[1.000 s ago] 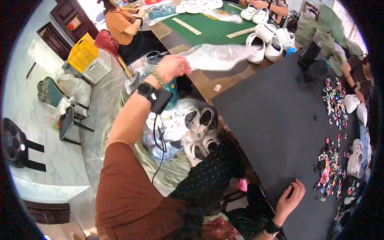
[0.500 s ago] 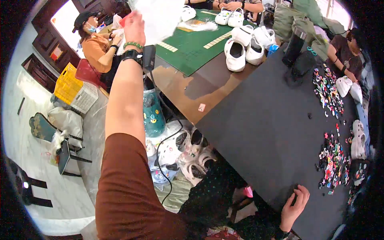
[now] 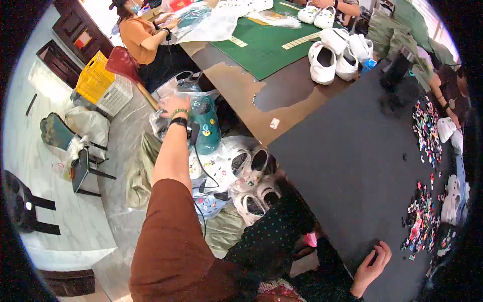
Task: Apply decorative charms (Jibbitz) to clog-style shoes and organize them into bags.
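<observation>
My left hand (image 3: pixel 175 105) reaches down beside the table to a heap of bagged shoes, next to a teal clog (image 3: pixel 205 126) in clear plastic. Its fingers blend into the plastic, so their grip cannot be made out. Below lie white clogs (image 3: pixel 247 207) and a light blue clog (image 3: pixel 209 204), several with small charms. On the black tabletop (image 3: pixel 322 166), near its front edge, rests my right hand (image 3: pixel 372 267). Its fingers are loosely bent, the thumb apart, with nothing in them. A white plastic sheet (image 3: pixel 209 29) lies across the far table's left corner.
Piles of colourful charms (image 3: pixel 421 221) lie along the black table's right side. White clogs (image 3: pixel 323 63) stand by the green mat (image 3: pixel 261 55). A black cable (image 3: pixel 201 168) hangs over the heap. Co-workers sit at the far left, far side and right. Yellow crate (image 3: pixel 94 70) at left.
My left hand has come down from the white plastic over the far table to the shoe heap. The white plastic now lies on the table. My right hand stays on the black tabletop.
</observation>
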The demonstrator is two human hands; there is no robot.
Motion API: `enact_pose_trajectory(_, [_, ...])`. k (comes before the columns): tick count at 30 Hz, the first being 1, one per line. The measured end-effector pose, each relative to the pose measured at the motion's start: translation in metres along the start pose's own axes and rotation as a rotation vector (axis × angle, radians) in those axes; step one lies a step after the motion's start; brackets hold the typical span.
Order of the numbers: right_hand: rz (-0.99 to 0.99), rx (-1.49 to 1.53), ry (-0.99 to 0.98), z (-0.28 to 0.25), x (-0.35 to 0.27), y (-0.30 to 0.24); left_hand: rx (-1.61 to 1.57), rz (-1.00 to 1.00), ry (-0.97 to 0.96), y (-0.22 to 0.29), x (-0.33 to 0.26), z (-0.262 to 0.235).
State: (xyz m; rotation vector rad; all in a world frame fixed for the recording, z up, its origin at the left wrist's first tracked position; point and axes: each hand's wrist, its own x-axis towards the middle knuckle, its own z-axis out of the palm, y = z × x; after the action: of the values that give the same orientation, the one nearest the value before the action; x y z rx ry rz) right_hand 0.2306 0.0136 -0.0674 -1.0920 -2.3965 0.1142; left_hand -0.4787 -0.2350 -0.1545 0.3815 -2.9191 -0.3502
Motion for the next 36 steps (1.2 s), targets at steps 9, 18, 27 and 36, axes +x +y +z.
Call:
enact_pose_trajectory(9, [-0.001, -0.015, 0.004, 0.000, -0.004, 0.008, -0.080, 0.009, -0.067, -0.099, -0.016, 0.057])
enact_pose_trajectory(18, [-0.057, 0.017, 0.052, 0.010, -0.002, 0.013, -0.534, 0.101, 0.187, -0.129, -0.058, 0.035])
enact_pose_trajectory(27, [-0.082, 0.076, 0.066, 0.006, -0.001, 0.009, -1.141, 0.343, 0.324, -0.126, -0.074, -0.082])
enact_pose_trajectory(36, [-0.096, 0.108, 0.176, 0.003, -0.007, 0.008, -1.168, 0.997, -0.096, 0.031, -0.197, -0.255])
